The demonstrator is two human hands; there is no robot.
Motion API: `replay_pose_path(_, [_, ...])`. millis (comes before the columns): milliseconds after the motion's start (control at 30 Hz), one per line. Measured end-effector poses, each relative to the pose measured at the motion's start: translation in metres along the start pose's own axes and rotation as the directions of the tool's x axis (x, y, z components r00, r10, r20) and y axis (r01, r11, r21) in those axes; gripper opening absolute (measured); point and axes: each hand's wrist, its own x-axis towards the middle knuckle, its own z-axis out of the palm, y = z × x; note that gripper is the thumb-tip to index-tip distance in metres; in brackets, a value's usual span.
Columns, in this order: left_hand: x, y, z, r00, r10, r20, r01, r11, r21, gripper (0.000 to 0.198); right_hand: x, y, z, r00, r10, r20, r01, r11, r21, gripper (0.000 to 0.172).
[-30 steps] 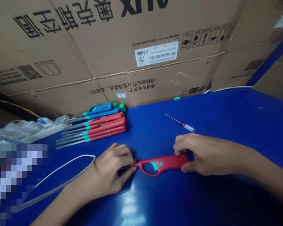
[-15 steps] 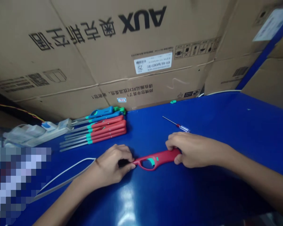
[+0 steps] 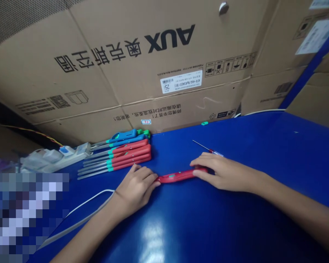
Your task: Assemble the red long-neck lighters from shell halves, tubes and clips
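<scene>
Between my two hands is a red lighter (image 3: 178, 176) with small green parts, turned so that its narrow edge faces up. The fingers of my left hand (image 3: 138, 184) are closed around its left end, and that hand hides whatever extends beyond it. My right hand (image 3: 222, 171) grips the right end of the handle between thumb and fingers. Just behind my right hand lies a screwdriver (image 3: 211, 150) with a clear and red handle. Beyond my left hand, several red lighters (image 3: 131, 157) and blue lighters (image 3: 126, 136) with metal stems lie side by side.
A large cardboard box (image 3: 120, 80) stands along the back of the blue table (image 3: 197, 226). A power strip (image 3: 71, 155) with plugs sits at the left, and a white cable (image 3: 90, 197) runs near my left forearm. A small green piece (image 3: 204, 123) lies by the box.
The red lighter has rolled from its broad side, where the trigger loop showed, onto its narrow edge. My right hand has shifted slightly left, and the view has tilted up a little.
</scene>
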Motion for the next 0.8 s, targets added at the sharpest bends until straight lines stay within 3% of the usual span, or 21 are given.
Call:
replay_pose_path(133, [0.002,0.006,0.001,0.994,0.057,-0.098,-0.052,0.997,0.048,0.024,0.001,-0.005,0.008,0.999,-0.04,0.009,0.04,0.999,0.003,0.036])
replay_pose_path(233, [0.004,0.013,0.001,0.991,0.066,-0.113,-0.06,0.997,0.056,0.025,0.003,-0.011,0.018,0.99,-0.136,-0.036,0.135,0.99,-0.028,0.03])
replay_pose_path(433, [0.005,0.021,0.001,0.993,0.05,-0.104,-0.046,0.998,0.043,0.027,0.002,-0.012,0.035,0.92,-0.336,-0.204,0.3,0.935,-0.188,0.023])
replay_pose_path(567, [0.005,0.023,-0.002,0.992,0.039,-0.122,-0.045,0.998,-0.048,0.016,0.001,-0.011,0.036,0.876,-0.412,-0.25,0.347,0.9,-0.266,0.021])
replay_pose_path(667, [0.005,0.027,-0.003,0.984,0.054,-0.169,-0.071,0.993,-0.097,0.019,0.002,-0.014,0.034,0.852,-0.446,-0.275,0.369,0.883,-0.291,0.022])
replay_pose_path(800, [0.006,0.029,-0.001,0.968,0.088,-0.236,-0.104,0.993,-0.055,0.01,0.002,-0.018,0.034,0.851,-0.454,-0.266,0.384,0.881,-0.276,0.022])
